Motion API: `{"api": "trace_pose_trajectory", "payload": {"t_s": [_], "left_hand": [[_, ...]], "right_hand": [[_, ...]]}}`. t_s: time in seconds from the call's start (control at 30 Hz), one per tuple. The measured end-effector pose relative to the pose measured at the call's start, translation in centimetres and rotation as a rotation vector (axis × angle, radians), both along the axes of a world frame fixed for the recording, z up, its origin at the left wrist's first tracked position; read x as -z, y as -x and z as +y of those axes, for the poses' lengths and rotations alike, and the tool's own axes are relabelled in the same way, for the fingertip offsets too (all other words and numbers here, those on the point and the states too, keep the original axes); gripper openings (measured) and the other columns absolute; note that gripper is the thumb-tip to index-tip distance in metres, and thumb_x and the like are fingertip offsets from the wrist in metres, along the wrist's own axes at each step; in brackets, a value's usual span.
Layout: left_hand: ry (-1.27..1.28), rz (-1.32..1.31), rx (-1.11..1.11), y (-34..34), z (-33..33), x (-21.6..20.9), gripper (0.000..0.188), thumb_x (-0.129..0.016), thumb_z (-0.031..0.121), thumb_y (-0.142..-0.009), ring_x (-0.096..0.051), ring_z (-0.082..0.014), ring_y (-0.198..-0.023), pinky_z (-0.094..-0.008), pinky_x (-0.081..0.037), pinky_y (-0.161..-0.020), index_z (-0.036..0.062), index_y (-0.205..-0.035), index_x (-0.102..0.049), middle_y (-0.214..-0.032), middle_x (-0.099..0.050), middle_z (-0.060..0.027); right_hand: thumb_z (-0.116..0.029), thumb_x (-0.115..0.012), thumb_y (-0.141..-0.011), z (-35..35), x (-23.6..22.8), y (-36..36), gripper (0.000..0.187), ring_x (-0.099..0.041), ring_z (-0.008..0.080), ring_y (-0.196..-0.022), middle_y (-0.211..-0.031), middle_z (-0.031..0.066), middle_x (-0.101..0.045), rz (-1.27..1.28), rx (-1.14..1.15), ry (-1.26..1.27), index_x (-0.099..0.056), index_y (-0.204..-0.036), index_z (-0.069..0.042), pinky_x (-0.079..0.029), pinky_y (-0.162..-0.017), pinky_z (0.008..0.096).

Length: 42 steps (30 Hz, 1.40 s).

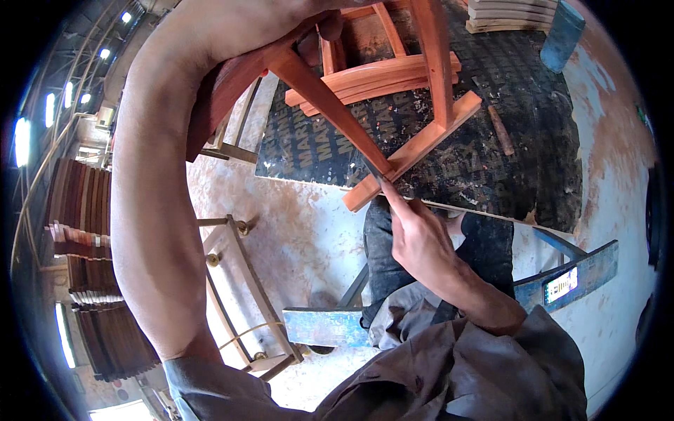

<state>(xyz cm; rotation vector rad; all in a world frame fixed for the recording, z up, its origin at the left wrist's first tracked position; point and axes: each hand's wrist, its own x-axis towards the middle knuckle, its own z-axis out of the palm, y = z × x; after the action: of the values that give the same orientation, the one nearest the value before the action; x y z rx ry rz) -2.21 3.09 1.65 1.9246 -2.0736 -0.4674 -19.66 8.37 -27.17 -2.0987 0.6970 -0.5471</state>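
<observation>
A reddish-brown wooden frame (pixel 319 91), like part of a chair, stands tilted over a dark printed board (pixel 533 161). Two of its legs meet a short crossbar (pixel 421 151) near the board's front edge. My left arm arches over the top left, and my left hand (pixel 326 31), partly cut off and hidden, curls its fingers round the frame's upper part. At the joint of the nearer leg and the crossbar, my right hand (pixel 425 238) presses its index fingertip, the other fingers bent. A thin dark strip (pixel 372 168) shows at that fingertip; its kind is unclear.
Curved wooden pieces (pixel 379 81) lie on the board behind the crossbar, with a slim wooden stick (pixel 500 130) to the right. A blue cylinder (pixel 562 38) stands beside stacked slats (pixel 509 14). A lit phone (pixel 561 286) rests on the blue bench (pixel 604 270). Left is a wheeled wooden frame (pixel 256 281).
</observation>
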Motion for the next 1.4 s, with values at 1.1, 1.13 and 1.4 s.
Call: {"api": "trace_pose_trajectory", "payload": {"t_s": [1.1,1.13,1.4], "left_hand": [[0.022,-0.06,0.023,-1.1,-0.4,0.5,0.056,-0.067,0.034,-0.102,-0.073,-0.0186,-0.078,-0.0352,-0.059,-0.074,0.0115,-0.151,-0.052,-0.092,-0.075,-0.0111],[0.062,-0.104,0.064,-2.4,-0.8,0.8,0.056,-0.067,0.036,-0.102,-0.073,-0.0194,-0.078,-0.0362,-0.059,-0.075,0.0111,-0.151,-0.053,-0.093,-0.075,-0.0117],[0.032,-0.104,0.057,-1.3,-1.5,-0.2,0.054,-0.068,0.038,-0.099,-0.072,-0.0228,-0.085,-0.0392,-0.057,-0.081,0.0047,-0.142,-0.059,-0.092,-0.074,-0.014]], "right_hand": [[0.001,-0.058,-0.096,0.1,0.8,1.4,0.067,-0.068,0.0462,-0.081,-0.092,0.0275,-0.063,-0.035,-0.013,0.094,-0.037,-0.159,-0.004,-0.054,-0.068,0.0522],[0.002,-0.058,-0.096,0.4,0.4,2.4,0.068,-0.068,0.0463,-0.081,-0.093,0.0281,-0.063,-0.026,-0.022,0.111,-0.037,-0.16,-0.006,-0.055,-0.068,0.0518],[0.001,-0.061,-0.095,-1.6,-1.1,6.4,0.056,-0.071,0.0459,-0.086,-0.1,0.0263,-0.067,-0.023,0.079,0.06,-0.052,-0.15,-0.005,-0.057,-0.075,0.05]]}}
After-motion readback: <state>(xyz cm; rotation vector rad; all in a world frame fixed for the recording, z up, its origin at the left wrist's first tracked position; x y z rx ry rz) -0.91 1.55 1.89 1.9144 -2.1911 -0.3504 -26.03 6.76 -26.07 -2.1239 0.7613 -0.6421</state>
